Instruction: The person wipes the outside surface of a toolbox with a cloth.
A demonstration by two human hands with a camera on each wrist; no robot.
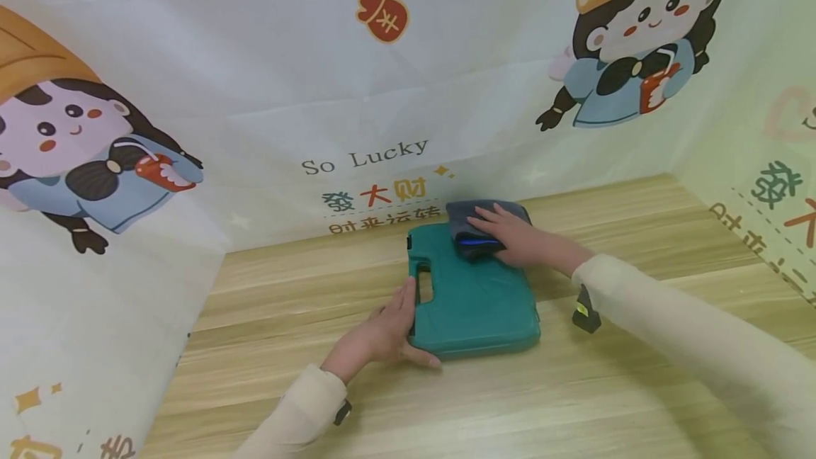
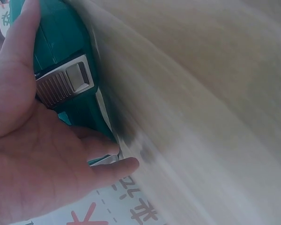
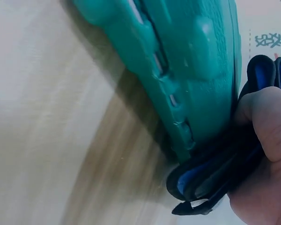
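A teal plastic carrying case (image 1: 478,303) lies flat on the wooden table, its handle slot facing left. My left hand (image 1: 389,328) rests against the handle side, with the thumb along the near corner. In the left wrist view its straight fingers (image 2: 114,171) reach past a ribbed metallic latch (image 2: 65,80). On the far right part of the lid sits a folded dark cloth (image 1: 462,218) with a blue inside. My right hand (image 1: 516,236) holds the cloth from above, fingers spread over it. The right wrist view shows the thumb pressed into the cloth's folds (image 3: 196,180).
Wood-grain tabletop (image 1: 287,296) surrounds the case. A printed fabric backdrop (image 1: 274,76) rises close behind it, with side panels to the left and right.
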